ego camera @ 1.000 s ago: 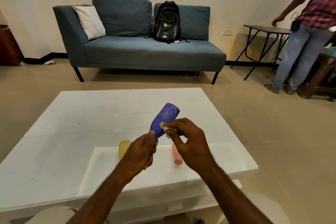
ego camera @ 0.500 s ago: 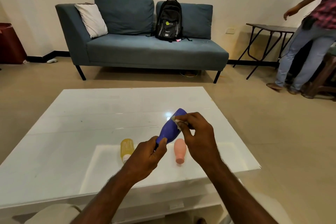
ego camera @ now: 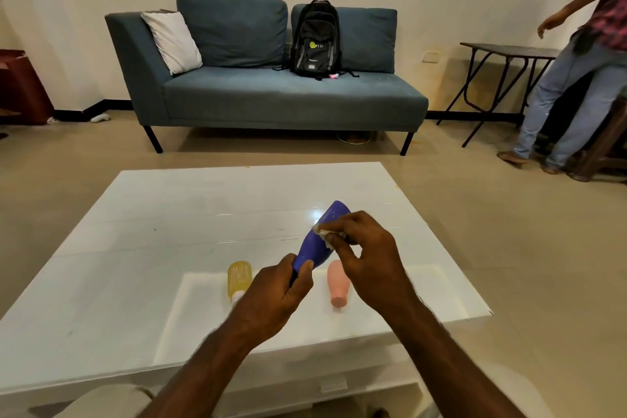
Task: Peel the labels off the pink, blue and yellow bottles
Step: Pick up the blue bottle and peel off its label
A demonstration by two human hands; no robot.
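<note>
Blue bottle (ego camera: 317,243) is in the air over the near half of the white bench (ego camera: 169,231), tilted, base up toward 1 o'clock, neck end down toward 7 o'clock.

Left hand (ego camera: 271,302) grip: closed around the bottle's neck end, thumb on the lower body. The bottle sticks out of the fist toward 1 o'clock.

Right hand (ego camera: 364,261) grip: narrow pinch, thumb and forefinger closed on a crumpled white label (ego camera: 325,234) scrap. The scrap sits against the bottle's right flank, about mid-body. The right hand is at 3 o'clock of the bottle, fingertips touching it; the other fingers curl loosely.

Can't tell how much label is left on the bottle; pale scuff marks show near its base.

Yellow bottle (ego camera: 239,278) lies on the bench at 9 o'clock of the left hand, just beside it, cap end toward the camera and partly hidden behind the hand.

Pink bottle (ego camera: 337,285) lies on the bench between the two hands, below the blue one, narrow end toward the camera. Not touched by either hand.

Both lying bottles sit on the near part of the bench, well apart from each other.

Background: sofa (ego camera: 271,92) with backpack (ego camera: 315,41) at 12 o'clock, a second person (ego camera: 576,71) standing at 2 o'clock.
</note>
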